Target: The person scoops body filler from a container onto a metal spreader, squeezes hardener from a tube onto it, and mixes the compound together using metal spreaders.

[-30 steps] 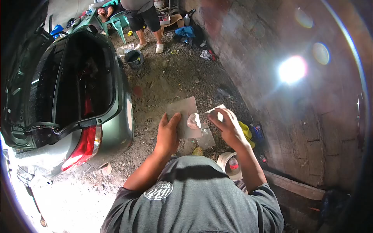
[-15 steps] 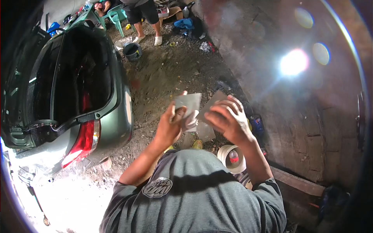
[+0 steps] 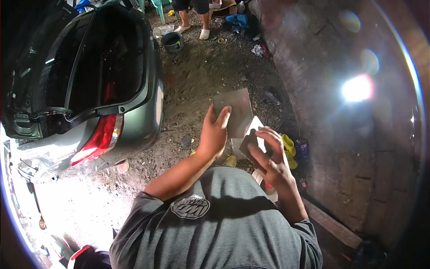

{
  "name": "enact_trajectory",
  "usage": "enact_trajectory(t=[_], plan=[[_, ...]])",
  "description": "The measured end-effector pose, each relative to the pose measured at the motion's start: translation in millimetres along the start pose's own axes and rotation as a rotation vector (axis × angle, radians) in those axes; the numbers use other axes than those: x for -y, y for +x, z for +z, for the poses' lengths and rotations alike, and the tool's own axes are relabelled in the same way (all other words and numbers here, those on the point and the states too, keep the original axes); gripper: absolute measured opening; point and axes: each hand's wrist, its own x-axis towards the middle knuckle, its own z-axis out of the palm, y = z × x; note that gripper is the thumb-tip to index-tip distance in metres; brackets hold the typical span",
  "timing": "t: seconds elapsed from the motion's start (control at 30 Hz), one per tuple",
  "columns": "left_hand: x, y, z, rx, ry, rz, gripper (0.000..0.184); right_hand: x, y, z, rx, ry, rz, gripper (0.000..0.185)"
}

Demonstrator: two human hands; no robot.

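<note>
My left hand (image 3: pixel 216 131) is closed on a thin grey rectangular sheet (image 3: pixel 234 108), like sandpaper, its thumb pressed flat across the face. Just right of it and lower, my right hand (image 3: pixel 271 158) grips a smaller dark grey sheet (image 3: pixel 250 142) between thumb and fingers. One corner of the larger sheet lies close to the smaller one; whether they touch I cannot tell. A bright pale edge shows between the two pieces. Both hands are held in front of my chest, above the dirt ground.
A grey-green car (image 3: pixel 150 119) with its tailgate raised stands at left. Yellow clogs (image 3: pixel 289 150) and a blue container (image 3: pixel 303 150) sit by the wall (image 3: pixel 340 157). A whitish bucket (image 3: pixel 273 196) is partly behind my right arm. A dark bucket (image 3: pixel 172 42) and a standing person (image 3: pixel 204 18) are farther off.
The view has shifted, so the car and bucket sit farther right and higher. My left hand's sheet now faces me more broadly. My right hand has come lower with its piece.
</note>
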Motion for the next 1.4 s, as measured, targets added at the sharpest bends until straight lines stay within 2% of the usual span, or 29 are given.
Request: enact_trajectory(t=[0.03, 0.13, 0.17, 0.23, 0.3, 0.33, 0.37, 0.43, 0.47, 0.5, 0.53, 0.57, 0.6, 0.67, 0.7, 0.73, 0.83, 0.87, 0.97, 1.0, 1.07, 1.1, 1.17, 1.23, 1.3, 1.33, 1.4], plan=[[1, -5, 3, -0.048, -0.269, -0.177, 0.042, 1, 0, 5, -0.006, 0.035, -0.019, 0.061], [3, -10, -5, -0.124, -0.258, -0.319, 0.044, -34, -18, 23, 0.060, -0.006, 0.146, 0.068], [2, -14, -6, -0.133, -0.249, -0.323, 0.042, -49, -25, 21, 0.121, -0.063, 0.218, 0.070], [-2, -19, -6, -0.144, -0.226, -0.332, 0.038, -69, -28, 1, 0.223, -0.268, 0.246, 0.063], [1, -14, -9, -0.076, -0.095, -0.192, 0.033, -60, -18, -12, 0.076, -0.375, 0.160, 0.055], [2, -16, -10, -0.045, -0.030, -0.126, 0.031, -49, -8, -13, 0.012, -0.374, -0.004, 0.050], [-1, -18, -12, -0.020, 0.045, -0.064, 0.029, -35, -8, -8, 0.082, -0.401, -0.057, 0.047], [-12, -19, -11, 0.045, 0.198, 0.075, 0.026, -34, -8, -11, 0.153, -0.306, -0.010, 0.047], [-13, -16, -9, 0.043, 0.102, 0.073, 0.024, -37, -5, -20, 0.165, -0.399, 0.015, 0.046], [-13, -13, -8, 0.061, 0.138, 0.068, 0.025, -41, -1, -29, 0.178, -0.488, 0.041, 0.045], [-12, -14, -8, 0.084, 0.181, 0.052, 0.026, -36, 5, -24, 0.041, -0.373, 0.057, 0.042], [-12, -15, -8, 0.104, 0.220, 0.040, 0.027, -31, 4, -19, 0.096, -0.346, 0.028, 0.041], [-18, -21, 0, 0.010, 0.271, 0.013, 0.034, -27, 4, -14, 0.144, -0.323, -0.009, 0.040], [-27, -17, 4, 0.174, 0.106, -0.065, 0.043, -27, 4, -23, 0.248, -0.318, 0.004, 0.034], [-29, -16, 5, 0.250, 0.020, -0.104, 0.048, -29, 5, -28, 0.205, -0.370, 0.018, 0.029], [-23, -16, -1, 0.353, 0.066, -0.161, 0.050, -30, 7, -34, 0.162, -0.421, 0.035, 0.025], [-30, -23, 9, 0.382, 0.392, -0.069, 0.051, -28, 13, -27, 0.173, -0.389, 0.057, 0.021], [-20, -13, 3, 0.340, 0.489, 0.118, 0.048, -27, 9, -17, 0.153, -0.342, 0.011, 0.020], [-20, -6, 3, 0.232, 0.669, 0.369, 0.046, -12, -6, 8, 0.141, -0.221, -0.048, 0.022], [-15, -5, 6, 0.191, 0.659, 0.488, 0.044, -8, -13, 12, 0.175, -0.205, -0.029, 0.023], [-13, -4, 9, 0.115, 0.529, 0.504, 0.043, -5, -22, 11, 0.298, -0.127, 0.000, 0.028], [-15, -5, 10, 0.079, 0.463, 0.510, 0.042, -6, -27, 8, 0.273, -0.117, 0.018, 0.031], [-27, -6, 9, 0.097, 0.458, 0.426, 0.040, -11, -30, 1, 0.225, -0.098, 0.048, 0.037], [-16, -2, 1, 0.107, 0.372, 0.310, 0.037, 10, -9, -11, 0.005, -0.031, 0.036, 0.053], [-18, -10, 12, 0.005, -0.220, -0.105, 0.024, 17, 0, -7, -0.065, -0.004, -0.048, 0.056], [-17, -12, 11, -0.013, -0.220, -0.135, 0.025, 14, 0, -5, -0.038, -0.047, -0.090, 0.062], [-11, -14, 6, -0.019, -0.223, -0.177, 0.027, -12, -14, 15, -0.035, 0.004, 0.023, 0.065]])
